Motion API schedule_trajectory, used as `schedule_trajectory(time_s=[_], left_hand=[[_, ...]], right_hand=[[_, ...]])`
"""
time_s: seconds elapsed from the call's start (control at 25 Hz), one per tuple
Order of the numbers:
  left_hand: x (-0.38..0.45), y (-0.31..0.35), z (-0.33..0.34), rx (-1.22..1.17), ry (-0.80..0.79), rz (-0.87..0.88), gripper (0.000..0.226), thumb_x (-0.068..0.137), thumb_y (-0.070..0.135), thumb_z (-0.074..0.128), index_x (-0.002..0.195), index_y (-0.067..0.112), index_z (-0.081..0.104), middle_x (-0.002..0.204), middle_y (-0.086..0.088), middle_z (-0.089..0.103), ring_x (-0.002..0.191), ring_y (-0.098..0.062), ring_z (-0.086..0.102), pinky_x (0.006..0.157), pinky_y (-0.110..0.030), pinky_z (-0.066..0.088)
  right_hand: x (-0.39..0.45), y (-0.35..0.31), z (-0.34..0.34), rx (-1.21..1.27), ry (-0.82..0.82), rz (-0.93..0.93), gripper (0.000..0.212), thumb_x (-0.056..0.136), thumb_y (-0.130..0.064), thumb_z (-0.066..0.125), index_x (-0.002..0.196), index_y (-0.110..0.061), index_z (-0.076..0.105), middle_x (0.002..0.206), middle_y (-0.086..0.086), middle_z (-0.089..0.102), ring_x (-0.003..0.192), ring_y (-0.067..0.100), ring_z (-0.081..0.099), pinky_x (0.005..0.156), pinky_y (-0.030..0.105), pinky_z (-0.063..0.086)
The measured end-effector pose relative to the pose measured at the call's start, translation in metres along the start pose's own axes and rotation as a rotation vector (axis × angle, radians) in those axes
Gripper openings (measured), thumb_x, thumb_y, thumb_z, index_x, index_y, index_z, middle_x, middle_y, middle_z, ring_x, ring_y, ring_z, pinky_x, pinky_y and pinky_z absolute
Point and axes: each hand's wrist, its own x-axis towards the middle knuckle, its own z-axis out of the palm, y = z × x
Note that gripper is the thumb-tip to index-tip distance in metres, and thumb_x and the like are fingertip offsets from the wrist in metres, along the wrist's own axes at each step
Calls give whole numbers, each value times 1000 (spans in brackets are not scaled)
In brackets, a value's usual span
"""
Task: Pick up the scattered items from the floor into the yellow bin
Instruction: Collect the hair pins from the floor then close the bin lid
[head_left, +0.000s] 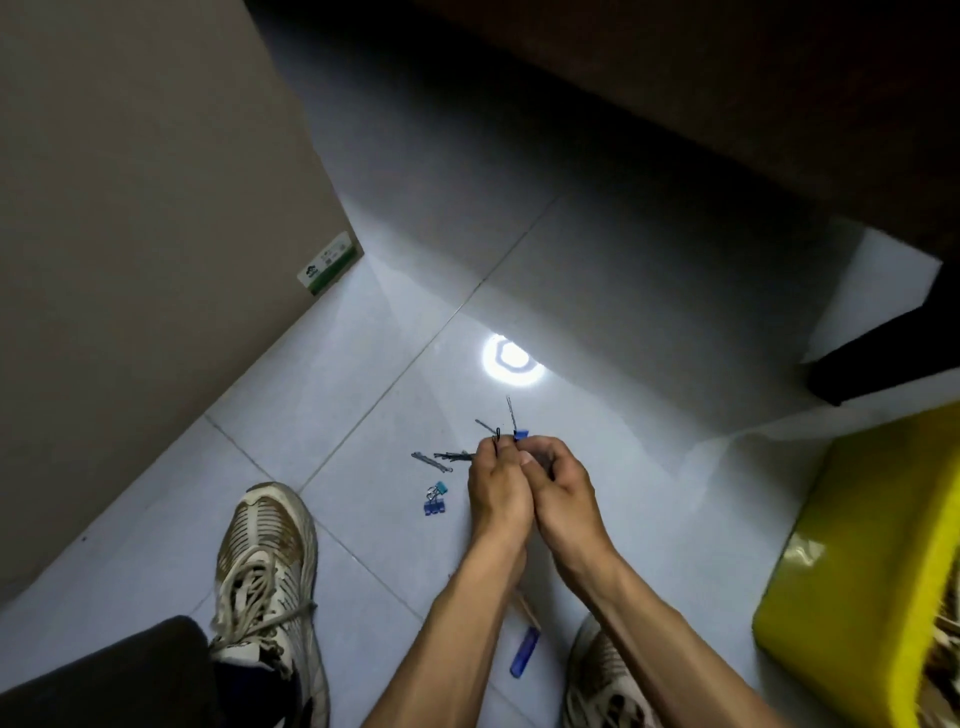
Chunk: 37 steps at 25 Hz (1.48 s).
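Black hairpins (447, 457) and small binder clips (434, 501) lie on the tile to the left of the hands; a blue-handled tool (522, 652) lies nearer, between the shoes. The yellow bin (857, 545) stands well to the right, partly cut off. The left hand (496, 488) pinches a hairpin, and the right hand (563, 491) is curled round a blue clip and more. Thin pins could slip from such crowded grips in carrying. What the palms hold is hidden.
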Motion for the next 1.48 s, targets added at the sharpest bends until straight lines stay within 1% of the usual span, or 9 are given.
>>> schedule_trajectory(time_s=[0.36,0.48,0.56,0.68,0.8,0.96,1.12,1.32,1.48], left_hand=[[-160,48,128,174,-455,274,26,103,25,37,97,22,62,103,-5,67,94,-16,64,76,-27,51],[-218,26,186,280,-640,295,28,102,28,39,109,14,62,112,-10,66,103,-25,63,92,-40,52],[-246,11,216,337,-744,251,30,101,26,41,118,12,62,120,-11,64,110,-29,60,93,-39,51],[-262,-5,237,220,-807,39,29,101,25,44,112,9,66,105,-11,69,97,-28,65,65,-27,51],[-256,-14,238,104,-864,-104,36,101,35,43,111,13,69,102,-7,75,90,-23,71,75,-35,56],[-240,-13,227,129,-823,11,38,103,34,40,118,14,69,117,-7,71,109,-22,66,98,-40,51],[-208,4,191,92,-716,135,32,103,29,41,101,19,71,93,5,76,89,-10,71,75,-23,56],[-134,21,127,128,-528,200,27,102,28,43,120,22,62,115,2,68,109,-14,63,97,-37,52],[-57,6,54,323,-325,228,28,98,24,50,123,23,62,123,4,64,111,-13,59,100,-34,49]], right_hand=[[-90,-90,-163,127,422,-287,19,95,-1,53,93,-17,63,85,-4,70,80,0,66,70,11,48],[-128,-84,-235,193,627,-283,17,97,-4,52,95,-16,64,90,2,71,84,4,67,72,14,50],[-148,-75,-273,256,733,-227,15,98,-9,52,95,-18,63,95,6,72,89,12,69,73,21,54],[-162,-62,-312,308,824,-109,16,100,-16,49,106,-20,63,106,9,70,99,23,67,81,35,56],[-163,-56,-322,358,815,-57,33,102,-20,44,132,-14,57,126,9,62,114,26,61,95,40,52],[-152,-62,-305,263,803,-106,34,101,-18,45,134,-20,55,120,-5,59,99,-1,62,81,17,51],[-131,-67,-260,23,692,-198,36,101,-20,45,136,-23,53,138,-2,55,127,13,51,106,33,42],[-84,-64,-176,-177,542,-294,34,97,-11,51,129,-23,57,122,-9,57,106,-3,53,82,2,37],[-31,-29,-118,-370,292,-174,25,96,-13,54,117,-23,63,114,-9,63,99,2,59,74,5,41]])
